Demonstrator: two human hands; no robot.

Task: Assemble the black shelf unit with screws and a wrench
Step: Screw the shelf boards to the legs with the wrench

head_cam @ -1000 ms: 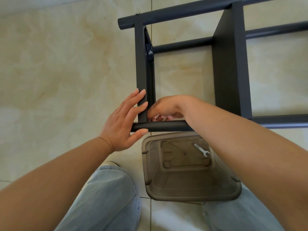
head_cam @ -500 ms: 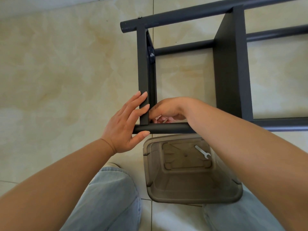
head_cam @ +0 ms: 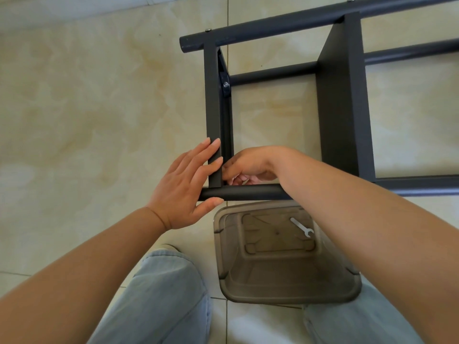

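black shelf unit (head_cam: 344,95) lies on tiled floor (head_cam: 87,108). left hand (head_cam: 185,184) flat, fingers straight, pressing its corner post. right hand (head_cam: 248,166) curled inside corner, contents hidden, grip unclear. wrench (head_cam: 301,227) rests in clear bin (head_cam: 285,291) nearby.

**Materials and Finishes**

The shelf (head_cam: 344,95) under my hands has a matt black coating, smooth, with a dull sheen along its round tubes (head_cam: 248,191). A bolt (head_cam: 225,84) in the corner bracket is bright bare metal. The bin (head_cam: 285,289) is smoky translucent plastic, smooth and slightly glossy. The wrench (head_cam: 301,227) in it is flat, pale metal. The floor (head_cam: 99,108) is glossy cream tile with marbling. My jeans (head_cam: 161,294) are light blue denim, soft and matt.
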